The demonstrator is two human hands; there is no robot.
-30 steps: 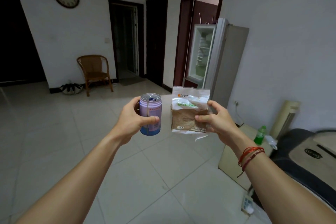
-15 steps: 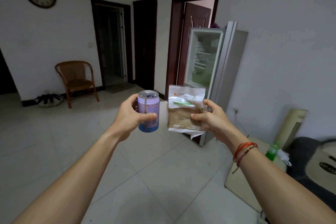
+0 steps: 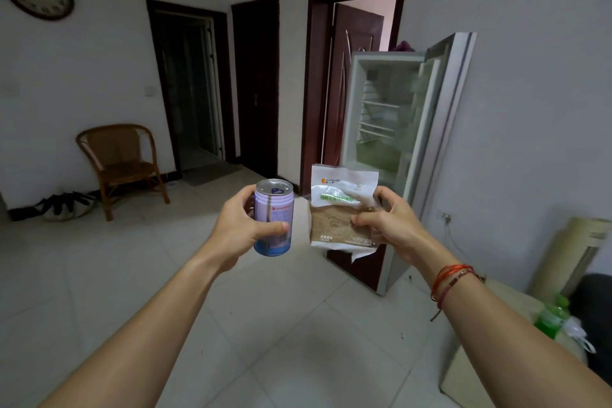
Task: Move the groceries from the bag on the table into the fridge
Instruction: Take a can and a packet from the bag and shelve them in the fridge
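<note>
My left hand grips a purple and blue drink can, held upright in front of me. My right hand pinches a white packet of brown bread by its right edge. Both are held at chest height over the tiled floor. Ahead and to the right stands the fridge with its door swung open to the right; white wire shelves show inside. The grocery bag and its table are not in view.
A wicker chair stands by the left wall with a dark bundle beside it. Dark doorways line the back wall. A low cabinet with a green bottle and a tower fan sit at right.
The view has swung right and closer to the fridge, which now looks larger and nearer the centre. Both hands keep their hold on the can and the bread packet.
</note>
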